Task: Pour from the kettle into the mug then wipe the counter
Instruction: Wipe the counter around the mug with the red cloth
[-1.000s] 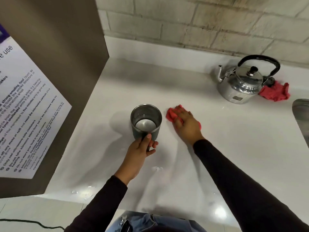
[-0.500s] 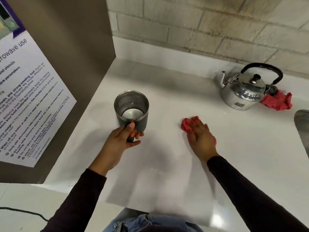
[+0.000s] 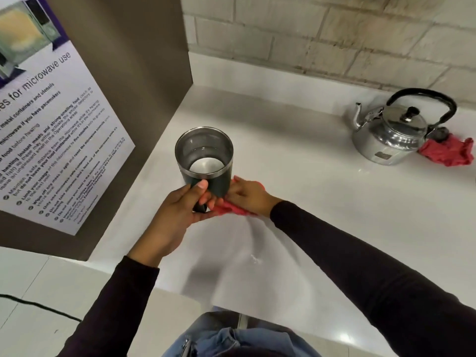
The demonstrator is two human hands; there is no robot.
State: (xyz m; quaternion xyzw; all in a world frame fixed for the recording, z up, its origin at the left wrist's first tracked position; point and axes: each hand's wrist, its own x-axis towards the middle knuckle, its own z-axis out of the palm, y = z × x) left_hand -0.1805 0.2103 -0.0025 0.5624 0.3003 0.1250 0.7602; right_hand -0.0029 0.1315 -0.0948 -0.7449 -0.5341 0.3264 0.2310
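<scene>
Leftward, a brown panel (image 3: 123, 73) with a microwave poster (image 3: 51, 140) walls the white bench (image 3: 309, 202). One steel kettle (image 3: 391, 140) stands far right, one red rag (image 3: 448, 154) touching it. One dark, steel-lined mug (image 3: 206, 163), centre-left, fills the grip of the left hand (image 3: 175, 217); the right hand (image 3: 247, 197), grip flat, presses a second rag (image 3: 229, 208).

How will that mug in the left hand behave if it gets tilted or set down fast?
The mug looks rigid and steel-lined, so it should not flex in the left hand. There seems to be liquid low inside, so it likely sloshes if tilted. Its smooth dark wall may slip if wet.
</scene>
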